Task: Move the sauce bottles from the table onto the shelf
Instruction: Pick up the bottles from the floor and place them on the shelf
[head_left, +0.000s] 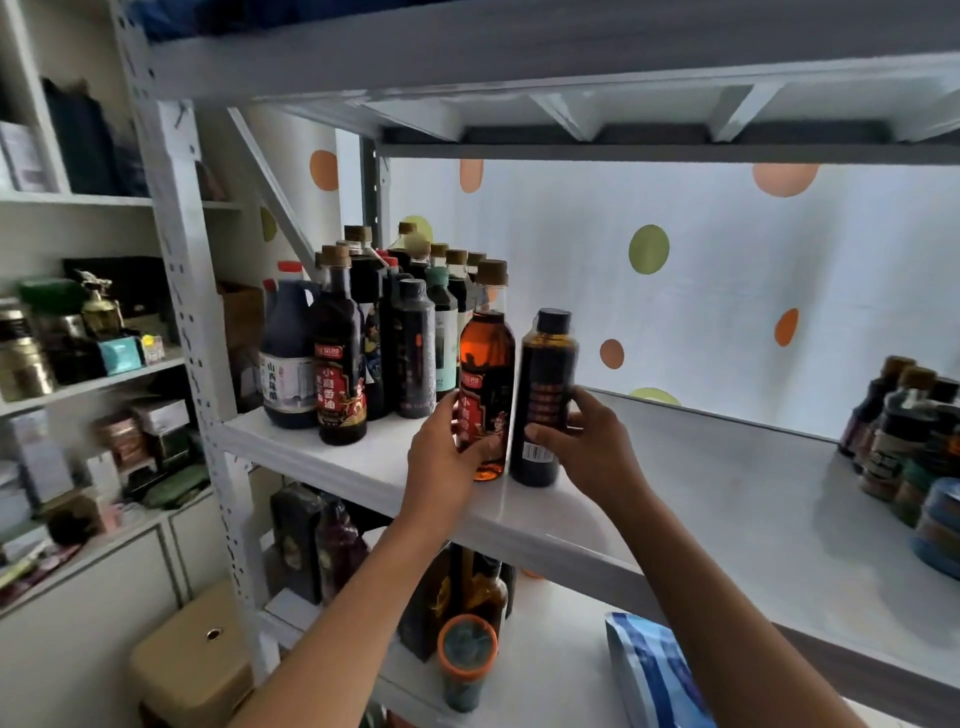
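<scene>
Both hands at the front edge of the white shelf, centre of the frame. The left hand grips an amber oil bottle, red label, cork-coloured cap; thumb lies across the lower label, fingers curl round its far side. The right hand grips a dark sauce bottle with a black cap; fingers and thumb curl round the lower body, over the label. Both bottles stand upright on the shelf, long axis vertical, caps pointing up, side by side and touching or nearly so. Just left of them, centre-left of the frame, a cluster of dark bottles stands upright on the same shelf. More bottles and jars at the right edge.
</scene>
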